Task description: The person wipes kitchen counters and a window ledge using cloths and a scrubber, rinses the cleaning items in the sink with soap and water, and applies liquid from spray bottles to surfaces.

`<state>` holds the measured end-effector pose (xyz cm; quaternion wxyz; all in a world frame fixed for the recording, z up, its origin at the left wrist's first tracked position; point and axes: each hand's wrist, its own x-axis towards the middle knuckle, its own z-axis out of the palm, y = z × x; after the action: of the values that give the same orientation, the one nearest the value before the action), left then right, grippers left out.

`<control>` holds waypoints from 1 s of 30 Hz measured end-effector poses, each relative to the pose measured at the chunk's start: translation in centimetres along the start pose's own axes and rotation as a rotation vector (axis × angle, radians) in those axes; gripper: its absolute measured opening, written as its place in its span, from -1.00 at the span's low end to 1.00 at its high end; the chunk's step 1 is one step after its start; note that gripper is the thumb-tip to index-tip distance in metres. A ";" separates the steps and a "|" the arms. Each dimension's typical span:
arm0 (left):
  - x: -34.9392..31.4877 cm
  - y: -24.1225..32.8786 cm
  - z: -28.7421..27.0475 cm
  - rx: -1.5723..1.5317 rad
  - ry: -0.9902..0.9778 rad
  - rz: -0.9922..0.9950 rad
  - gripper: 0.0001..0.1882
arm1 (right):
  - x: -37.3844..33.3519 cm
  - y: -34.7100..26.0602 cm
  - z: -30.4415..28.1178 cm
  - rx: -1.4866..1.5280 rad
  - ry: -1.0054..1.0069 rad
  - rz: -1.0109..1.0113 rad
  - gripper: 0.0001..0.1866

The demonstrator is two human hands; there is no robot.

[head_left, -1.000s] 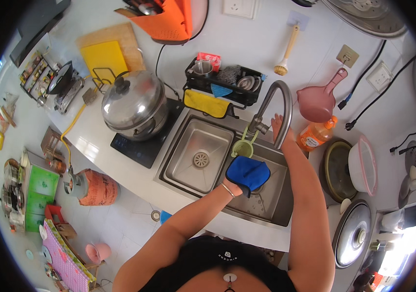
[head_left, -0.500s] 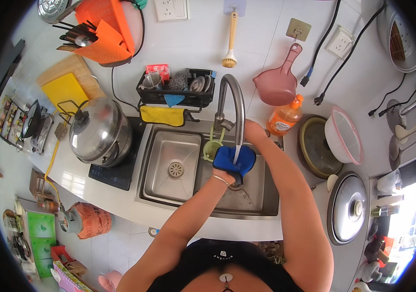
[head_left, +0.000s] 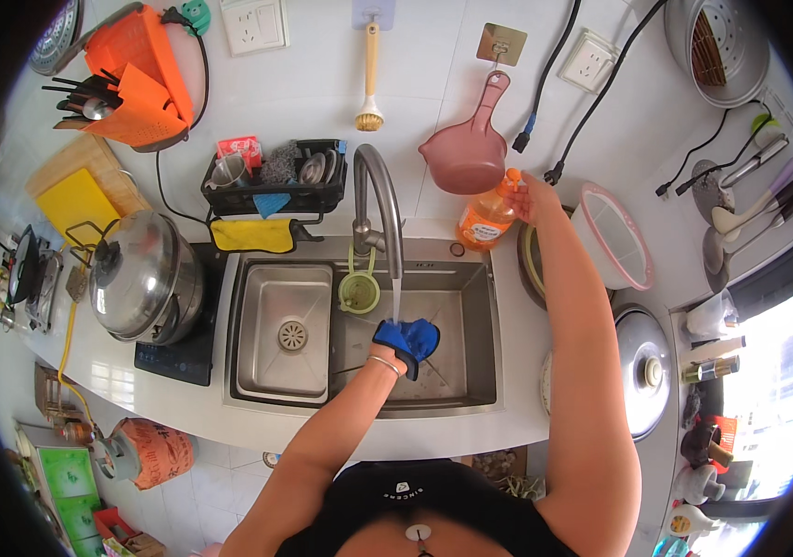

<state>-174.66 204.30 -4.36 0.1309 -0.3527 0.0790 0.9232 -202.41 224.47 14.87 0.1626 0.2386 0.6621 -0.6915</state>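
Under the running tap (head_left: 380,186), my left hand (head_left: 387,353) is closed on a bunched blue cloth (head_left: 425,340) with black edging. The stream of water falls onto the cloth, above the larger right basin (head_left: 457,357) of the steel sink. Off to the right, my right hand (head_left: 535,199) has its fingers around the pump top of an orange soap bottle (head_left: 486,220), which stands behind the sink. A green strainer (head_left: 358,292) hangs inside the basin, left of the stream.
A large steel pot (head_left: 146,276) sits on a black cooktop (head_left: 172,360) to the left. Behind the sink is a black rack (head_left: 276,197) with a yellow cloth (head_left: 251,236). A pink ladle (head_left: 467,156) hangs above the bottle; a white basket (head_left: 614,237) and a steel lid (head_left: 642,371) stand right.
My right hand has gone from behind the tap to the soap bottle's pump. The blue cloth, spread out before, is now more crumpled in my left hand. The view has swung right.
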 end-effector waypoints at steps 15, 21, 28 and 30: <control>-3.8 -2.0 -2.6 0.066 0.013 0.000 -0.65 | 3.8 1.2 0.6 0.165 -0.051 0.007 -0.76; -5.9 -2.6 -2.2 0.118 -0.039 0.010 -0.66 | 3.7 1.0 0.6 0.108 -0.039 -0.022 -0.77; -8.7 -1.3 -1.5 0.052 -0.330 -0.029 -0.57 | -0.9 3.6 0.5 0.295 -0.150 -0.054 -0.58; -9.3 -0.5 -1.5 -0.007 -0.370 -0.012 -0.50 | -4.6 6.8 0.9 0.331 -0.252 -0.092 -0.53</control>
<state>-166.92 202.72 0.79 0.1475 -0.1777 0.0484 0.9718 -195.01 222.72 11.70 0.1707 0.1432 0.5244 -0.8218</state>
